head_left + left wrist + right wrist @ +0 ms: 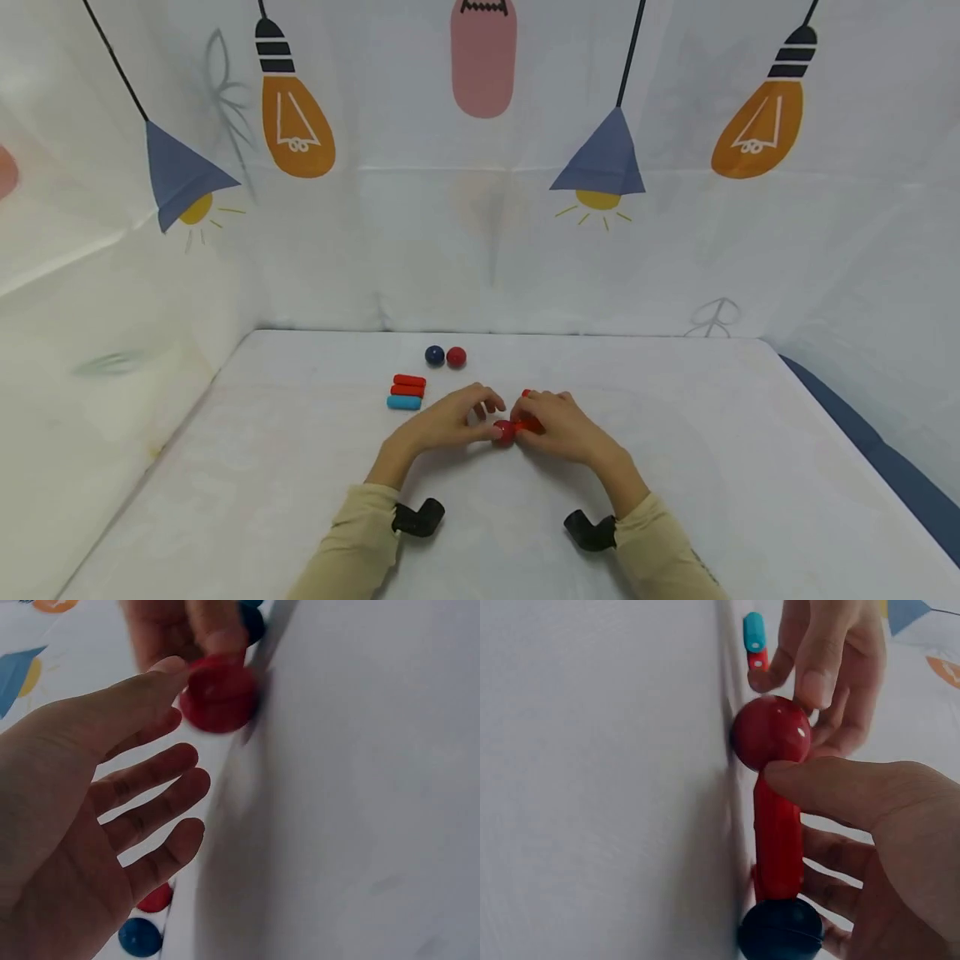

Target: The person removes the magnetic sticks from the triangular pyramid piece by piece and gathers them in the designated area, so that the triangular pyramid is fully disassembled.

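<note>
On the table, a red ball [503, 433] joins the end of a red rod [778, 840], and a dark blue ball [780, 930] sits at the rod's other end. My right hand [558, 427] pinches the rod close to the red ball, thumb in front and fingers behind. Another bit of red shows behind the rod, mostly hidden. My left hand [450, 419] is at the red ball's left side, thumb tip at its edge. Its other fingers are spread and loosely bent in the left wrist view; whether the thumb touches the ball, I cannot tell.
Beyond my left hand lie two red rods [407, 390] and a light blue rod [403, 402], side by side. Farther back, a loose dark blue ball [434, 356] stands next to a loose red ball [456, 357]. A white printed sheet [435, 250] hangs behind the white table [300, 467].
</note>
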Demonstrator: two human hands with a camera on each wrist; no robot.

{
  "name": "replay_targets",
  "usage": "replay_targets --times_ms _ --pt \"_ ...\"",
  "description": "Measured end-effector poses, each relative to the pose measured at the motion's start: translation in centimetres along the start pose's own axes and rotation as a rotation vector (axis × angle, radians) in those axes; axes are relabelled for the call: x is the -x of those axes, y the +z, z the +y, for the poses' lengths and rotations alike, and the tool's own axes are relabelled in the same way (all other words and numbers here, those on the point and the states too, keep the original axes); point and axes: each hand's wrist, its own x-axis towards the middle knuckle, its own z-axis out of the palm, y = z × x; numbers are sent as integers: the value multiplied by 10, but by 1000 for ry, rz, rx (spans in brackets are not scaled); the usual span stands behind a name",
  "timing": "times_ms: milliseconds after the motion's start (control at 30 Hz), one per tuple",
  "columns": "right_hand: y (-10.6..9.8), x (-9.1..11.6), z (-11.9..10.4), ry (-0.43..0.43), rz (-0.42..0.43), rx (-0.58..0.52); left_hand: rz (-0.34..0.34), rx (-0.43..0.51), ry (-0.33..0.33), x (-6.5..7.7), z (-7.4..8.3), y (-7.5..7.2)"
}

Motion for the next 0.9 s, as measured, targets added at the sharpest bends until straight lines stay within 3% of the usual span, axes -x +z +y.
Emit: replay_targets --times_ms 133,433,667,900 --pt "3 -1 -2 -8 61 29 1 -18 -9 -7 3 11" --pt "4 -4 -3 25 101 79 38 -62 3 -11 3 9" --pt "8 -5 -3 1 98 60 41 -210 72 -13 7 6" --pt "9 -4 -7 -33 33 52 -39 -238 31 -12 11 -2"
